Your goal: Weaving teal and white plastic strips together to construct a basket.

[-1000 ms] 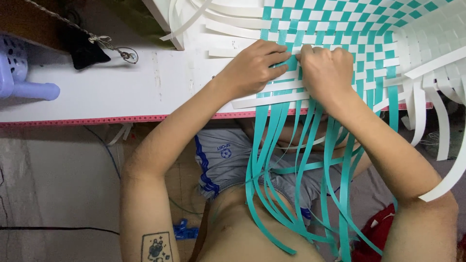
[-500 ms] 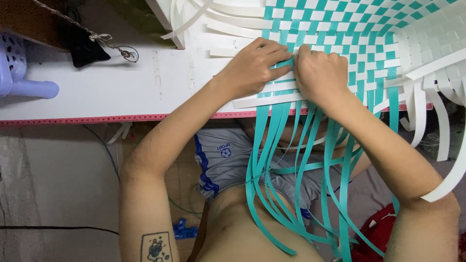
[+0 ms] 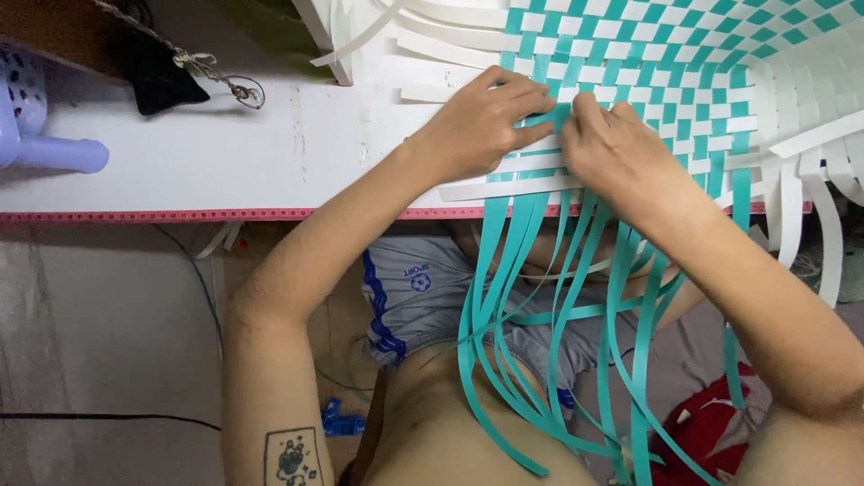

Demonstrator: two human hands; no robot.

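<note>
- Both grips press on the woven mat (image 3: 630,81) at its near edge: my left hand (image 3: 481,121) lies flat with fingers curled onto a teal strip (image 3: 549,117); my right hand (image 3: 616,148) pinches the same strip, fingertips touching the left's.
- Mat of teal and white strips lies on the white table (image 3: 225,153), right of centre.
- Loose teal strips (image 3: 504,297) hang off the near edge over my lap.
- Far left, a lilac basket (image 3: 27,117) sits on the table.

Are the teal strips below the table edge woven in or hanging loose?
Loose: the teal strips dangle unwoven past the table edge, below both hands.
</note>
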